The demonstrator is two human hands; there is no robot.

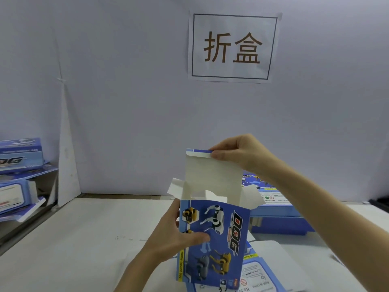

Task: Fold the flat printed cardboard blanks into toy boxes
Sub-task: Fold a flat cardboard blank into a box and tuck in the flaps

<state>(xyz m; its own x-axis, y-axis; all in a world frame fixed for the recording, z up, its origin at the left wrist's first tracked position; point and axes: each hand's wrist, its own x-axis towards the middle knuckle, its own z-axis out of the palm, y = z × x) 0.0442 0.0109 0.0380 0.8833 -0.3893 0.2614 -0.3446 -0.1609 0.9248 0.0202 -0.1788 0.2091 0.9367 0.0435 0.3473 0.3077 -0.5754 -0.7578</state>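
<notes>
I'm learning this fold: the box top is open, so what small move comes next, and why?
Probably fold the side flaps inward: they splay outward, and the right hand pinches the upright lid by its tab; left hand holds the box.

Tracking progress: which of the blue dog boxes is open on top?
The upright box: the left hand grips its side, the right hand pinches its raised lid. The stacked boxes far left look closed; the blanks at right lie flat.

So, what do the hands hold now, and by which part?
Both hold one box. The left hand grips its left edge, thumb on the printed front. The right hand pinches the top edge of the raised lid flap.
</notes>
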